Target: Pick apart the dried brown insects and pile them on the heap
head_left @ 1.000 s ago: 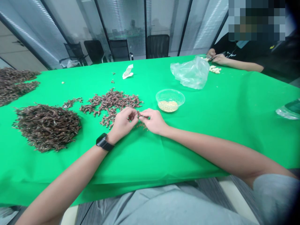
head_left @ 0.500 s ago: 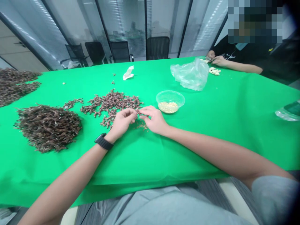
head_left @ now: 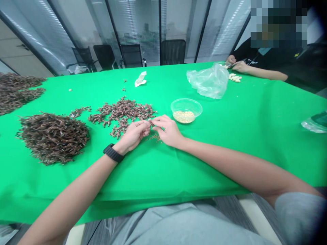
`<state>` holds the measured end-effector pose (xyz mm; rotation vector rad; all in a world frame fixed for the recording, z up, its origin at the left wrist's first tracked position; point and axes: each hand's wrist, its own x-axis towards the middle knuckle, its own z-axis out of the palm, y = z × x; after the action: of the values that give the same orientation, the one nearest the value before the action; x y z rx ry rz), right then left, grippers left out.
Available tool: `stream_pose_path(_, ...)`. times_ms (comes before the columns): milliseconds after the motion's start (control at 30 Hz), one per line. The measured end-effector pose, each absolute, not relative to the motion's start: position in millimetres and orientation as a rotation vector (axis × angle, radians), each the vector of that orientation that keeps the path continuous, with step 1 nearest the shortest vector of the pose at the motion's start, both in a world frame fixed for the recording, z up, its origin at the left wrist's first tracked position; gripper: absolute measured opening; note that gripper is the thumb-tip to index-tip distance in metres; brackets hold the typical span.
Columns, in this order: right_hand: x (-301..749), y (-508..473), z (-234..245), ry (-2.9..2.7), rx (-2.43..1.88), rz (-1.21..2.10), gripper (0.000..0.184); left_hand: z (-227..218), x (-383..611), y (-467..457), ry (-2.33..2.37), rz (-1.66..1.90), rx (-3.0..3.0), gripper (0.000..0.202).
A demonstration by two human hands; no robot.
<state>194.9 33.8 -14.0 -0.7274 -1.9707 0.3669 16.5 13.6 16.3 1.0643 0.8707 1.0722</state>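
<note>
My left hand (head_left: 136, 134), with a dark watch on its wrist, and my right hand (head_left: 168, 132) meet fingertip to fingertip. Pinched between them is a small knobbly reddish-brown dried twig piece (head_left: 151, 124), mostly hidden by the fingers. Beneath the fingertips lies a scatter of tiny tan bits (head_left: 155, 137). A loose heap of similar brown twig pieces (head_left: 127, 110) spreads just beyond my left hand. Past my right hand stands a clear plastic bowl (head_left: 198, 110) holding pale yellowish grains (head_left: 184, 116).
A large dark twig pile (head_left: 55, 137) sits left, with more piles (head_left: 17, 92) behind it. A crumpled tissue (head_left: 140, 79) and a clear plastic bag (head_left: 209, 81) lie farther back on the green cloth (head_left: 204, 173). Another person's hands (head_left: 238, 65) work near white pieces (head_left: 235, 78).
My left hand has turned slightly, its fingers now closer together against the small piece. My right hand keeps nearly the same pinch. The view has shifted very slightly.
</note>
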Motion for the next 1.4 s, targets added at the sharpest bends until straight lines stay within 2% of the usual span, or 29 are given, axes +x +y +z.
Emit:
stream_pose_path(267,194.1,31.4,-13.9,-1.988,-0.776,0.349,0.026,7.9,16.1,15.2,0.972,1.125,1.296,0.020)
stream_pose_path(633,192.6,29.0,-11.1,-1.992,-0.843,0.442,0.014,9.1,14.6,14.1,1.151,1.219,1.729,0.015)
stream_pose_path(933,191.5,26.7,-7.2,-1.940,-0.868,0.483,0.003,13.1,9.2,18.9,1.126,1.253,1.561,0.007)
stream_pose_path(1167,192.3,29.4,-11.1,-1.924,-0.870,0.458,0.011,12.6,7.4,19.0,1.116,1.229,1.530,0.006)
stream_pose_path(1400,192.4,27.3,-8.2,-1.942,-0.919,0.475,0.008,13.7,7.5,19.2,1.131,1.219,1.532,0.006)
